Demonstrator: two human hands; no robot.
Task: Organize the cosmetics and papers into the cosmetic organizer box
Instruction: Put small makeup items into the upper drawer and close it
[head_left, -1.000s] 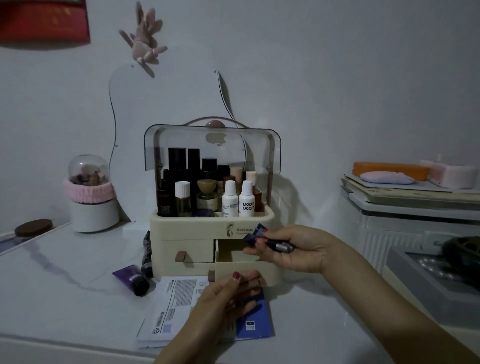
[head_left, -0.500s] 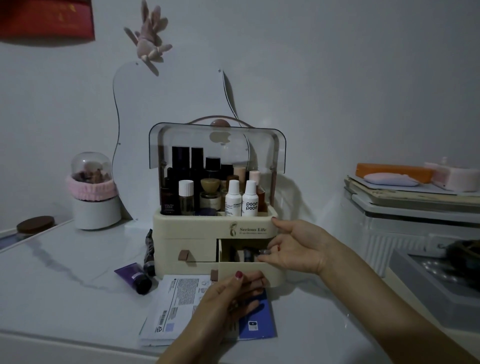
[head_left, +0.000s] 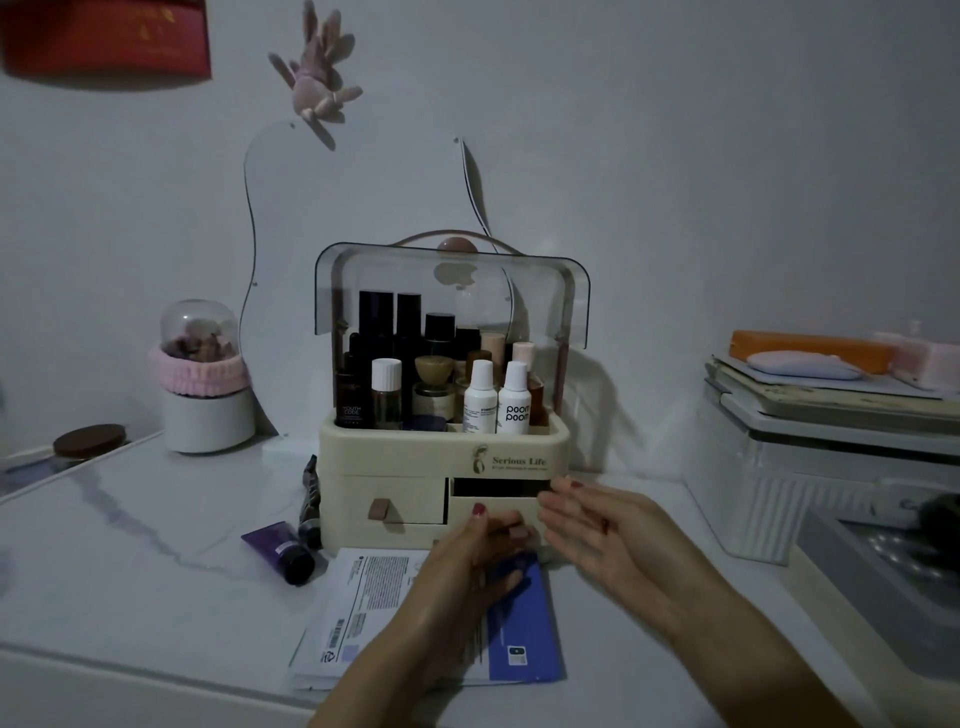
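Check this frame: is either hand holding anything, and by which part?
The left hand has its fingers on the right drawer, at its front by the pull. The right hand is open and holds nothing.

**Counting it up**

One organizer (head_left: 434, 462), with two drawers: left drawer (head_left: 393, 501), right drawer (head_left: 493, 512). Two white bottles (head_left: 480, 397) and (head_left: 514, 399) stand at its front; the dark bottles behind crowd too tightly to count. Two tubes on the table: purple tube (head_left: 279, 551), dark tube (head_left: 310, 501). One stack of papers (head_left: 363, 608). Two hands: left hand (head_left: 467, 566), right hand (head_left: 597, 530).
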